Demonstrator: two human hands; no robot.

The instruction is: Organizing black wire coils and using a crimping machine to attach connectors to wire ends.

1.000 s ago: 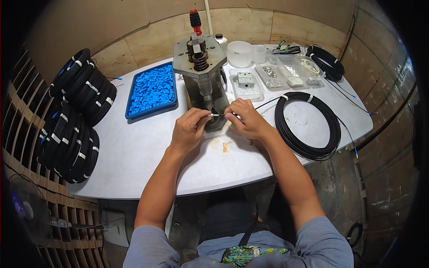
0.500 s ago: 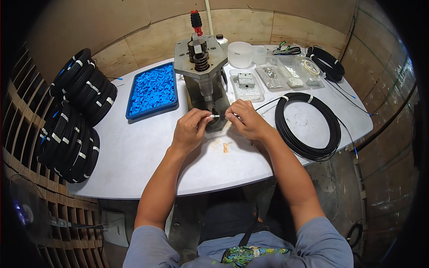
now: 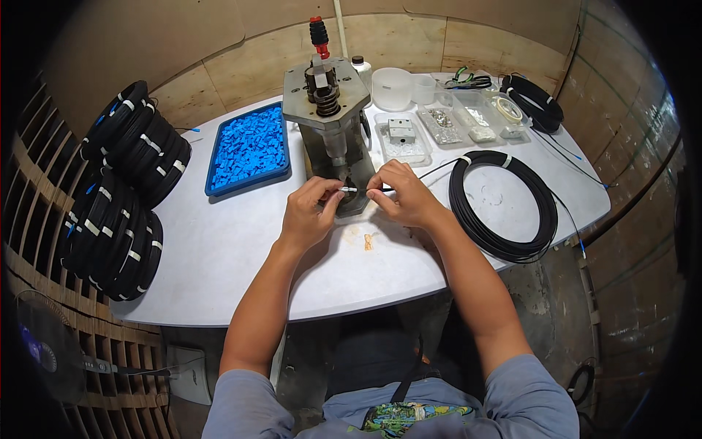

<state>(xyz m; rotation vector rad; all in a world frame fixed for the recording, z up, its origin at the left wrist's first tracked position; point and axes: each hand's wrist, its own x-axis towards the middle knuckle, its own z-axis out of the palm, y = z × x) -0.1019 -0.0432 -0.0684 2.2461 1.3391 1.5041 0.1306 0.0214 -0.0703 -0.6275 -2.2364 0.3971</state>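
In front of the metal press (image 3: 334, 143), both of my hands meet over its base. My left hand (image 3: 311, 208) pinches a small white connector (image 3: 348, 189) between thumb and fingertips. Just to its right, my right hand (image 3: 404, 196) is closed on the thin black cable (image 3: 436, 170), close behind the connector. The cable runs from my right hand to a large black cable coil (image 3: 457, 197) lying on the table at the right. My fingers hide part of the connector and the cable end.
A blue tray (image 3: 286, 174) of small blue parts lies left of the press. Stacked black coils (image 3: 121, 238) stand at the left edge. Clear boxes (image 3: 441, 126), a white tub (image 3: 392, 89), pliers (image 3: 468, 77) and another coil (image 3: 537, 110) are at the back right. A fan (image 3: 47, 351) stands lower left.
The white connector has shifted slightly left with my left fingertips. My right fingers have also moved slightly left, still on the cable.
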